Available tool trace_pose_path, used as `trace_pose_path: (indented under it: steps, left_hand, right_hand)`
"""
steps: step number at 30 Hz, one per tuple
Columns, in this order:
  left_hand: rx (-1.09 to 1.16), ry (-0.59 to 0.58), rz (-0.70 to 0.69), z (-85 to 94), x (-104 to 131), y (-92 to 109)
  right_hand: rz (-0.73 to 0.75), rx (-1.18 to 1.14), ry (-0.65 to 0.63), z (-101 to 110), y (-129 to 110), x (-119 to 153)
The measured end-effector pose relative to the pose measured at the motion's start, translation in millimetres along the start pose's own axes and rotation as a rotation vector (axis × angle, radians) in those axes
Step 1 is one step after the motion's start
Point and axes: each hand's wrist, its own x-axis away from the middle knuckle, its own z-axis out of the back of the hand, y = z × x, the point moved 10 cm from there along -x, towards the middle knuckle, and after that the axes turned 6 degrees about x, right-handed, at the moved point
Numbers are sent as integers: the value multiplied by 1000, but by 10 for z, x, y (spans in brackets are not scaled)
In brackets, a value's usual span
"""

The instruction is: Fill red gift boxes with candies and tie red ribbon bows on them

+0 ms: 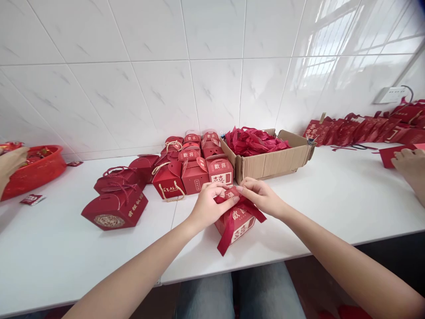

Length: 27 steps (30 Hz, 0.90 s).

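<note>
A red gift box (237,218) with pale lettering rests on the white table in front of me. Dark red ribbon (227,235) crosses its top, one tail hanging down the front and another sticking out to the right. My left hand (212,200) pinches at the ribbon on the box's left side, thumb and fingers close together. From the right, my right hand (258,193) pinches near the top flap, its fingertips close to those of the left. Just what lies between the fingertips is partly hidden.
Behind stand several red gift boxes (194,173) and a cardboard box (272,163) of red ribbons (254,141). Larger red boxes (114,208) sit left, near a red basin (40,170). Other people's hands (13,164) show at both sides. Red bags (355,128) line the back right.
</note>
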Motion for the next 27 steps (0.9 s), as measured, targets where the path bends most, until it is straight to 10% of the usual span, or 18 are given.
trace_pose_path:
  steps: [7, 19, 27]
  left_hand:
    - [140, -68, -126, -116, 26, 72]
    - [149, -75, -172, -107, 88, 63]
    - [164, -116, -180, -108, 107, 85]
  right_hand:
    - [-44, -32, 25, -28, 130, -2]
    - [-234, -801, -51, -339, 497, 126]
    - [-125, -719, -105, -316, 485, 80]
